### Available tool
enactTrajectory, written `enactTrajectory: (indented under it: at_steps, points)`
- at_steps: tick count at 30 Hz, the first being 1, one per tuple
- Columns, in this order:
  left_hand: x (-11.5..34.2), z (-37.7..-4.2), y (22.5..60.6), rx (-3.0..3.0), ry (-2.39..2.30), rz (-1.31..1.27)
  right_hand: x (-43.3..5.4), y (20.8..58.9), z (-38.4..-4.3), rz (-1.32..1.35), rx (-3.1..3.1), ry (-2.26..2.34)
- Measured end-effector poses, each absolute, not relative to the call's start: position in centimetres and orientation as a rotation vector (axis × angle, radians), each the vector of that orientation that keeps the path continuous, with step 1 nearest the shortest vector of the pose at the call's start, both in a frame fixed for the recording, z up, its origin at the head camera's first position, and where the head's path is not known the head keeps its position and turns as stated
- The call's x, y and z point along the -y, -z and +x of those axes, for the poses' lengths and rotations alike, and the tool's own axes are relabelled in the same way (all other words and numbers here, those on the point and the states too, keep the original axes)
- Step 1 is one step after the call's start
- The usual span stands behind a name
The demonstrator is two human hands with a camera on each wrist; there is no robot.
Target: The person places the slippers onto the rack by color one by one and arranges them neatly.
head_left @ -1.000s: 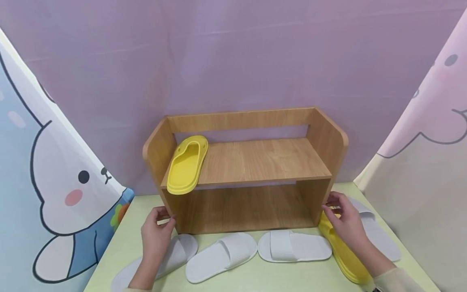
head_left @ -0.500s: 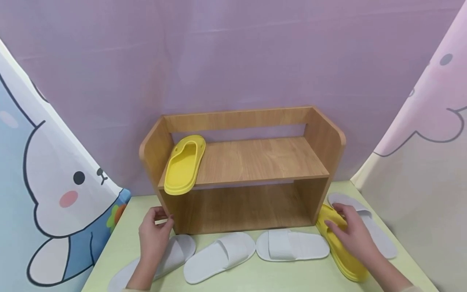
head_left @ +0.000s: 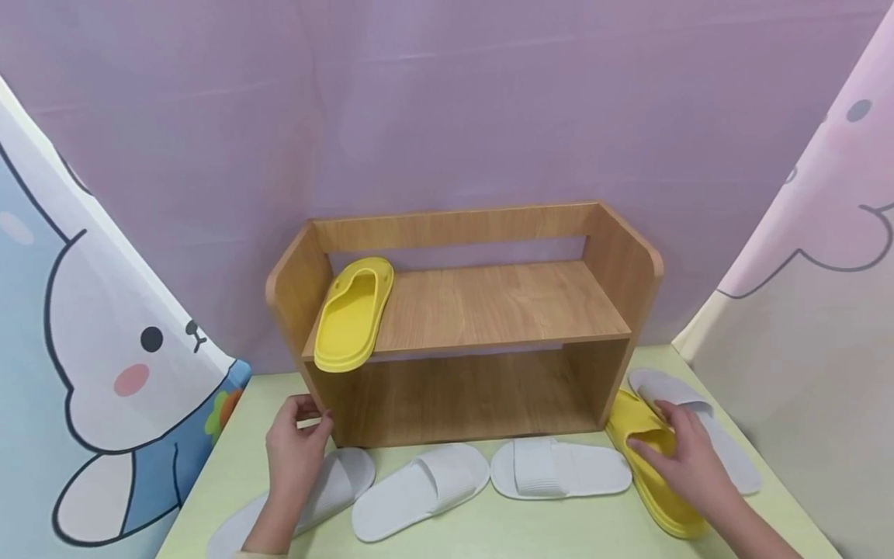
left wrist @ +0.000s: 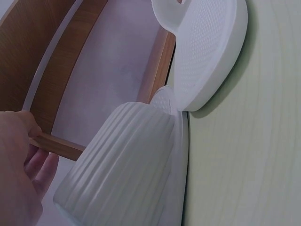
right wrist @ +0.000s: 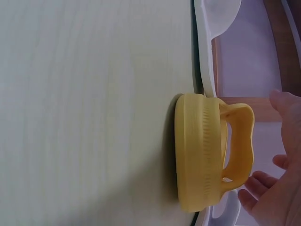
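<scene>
A wooden shoe rack [head_left: 489, 307] with two levels stands at the middle of the head view. My left hand [head_left: 296, 446] pinches the front edge of its left side panel, the thumb on one face and the fingers on the other. One yellow slipper [head_left: 349, 338] lies at the left end of the upper shelf, its heel poking past the front edge. To the right of the rack, a second yellow slipper [head_left: 656, 497] rests on the table. Over its strap my right hand [head_left: 687, 458] hovers, thumb and fingers spread; a gap shows in the right wrist view.
Several white slippers lie around the rack: one [head_left: 331, 493] by my left forearm, two [head_left: 422, 493] in front, and one [head_left: 733, 454] beyond my right hand. A purple cloth [head_left: 461, 116] hangs behind; printed cartoon cloths flank the pale green table [head_left: 447, 536].
My right hand has let go of the rack's right side and moved right and down over the yellow slipper on the table. My left hand keeps its grip on the panel.
</scene>
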State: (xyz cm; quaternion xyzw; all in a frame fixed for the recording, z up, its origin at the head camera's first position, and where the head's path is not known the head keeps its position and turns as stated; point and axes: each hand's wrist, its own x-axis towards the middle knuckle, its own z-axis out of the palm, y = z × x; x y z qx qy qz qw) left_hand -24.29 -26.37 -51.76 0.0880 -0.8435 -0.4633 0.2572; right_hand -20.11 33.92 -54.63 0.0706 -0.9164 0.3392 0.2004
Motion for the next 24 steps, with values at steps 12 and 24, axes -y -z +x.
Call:
enactTrajectory:
  at_steps: [12,24]
  points:
    - [26.3,-24.3,51.7,2.282,1.256,0.221,-34.5,54.9,-19.0,0.064,2.849,-0.887]
    - [26.4,-24.3,52.0,2.284,1.242,0.228,-35.1,55.8,-17.9,0.099,2.913,-0.821]
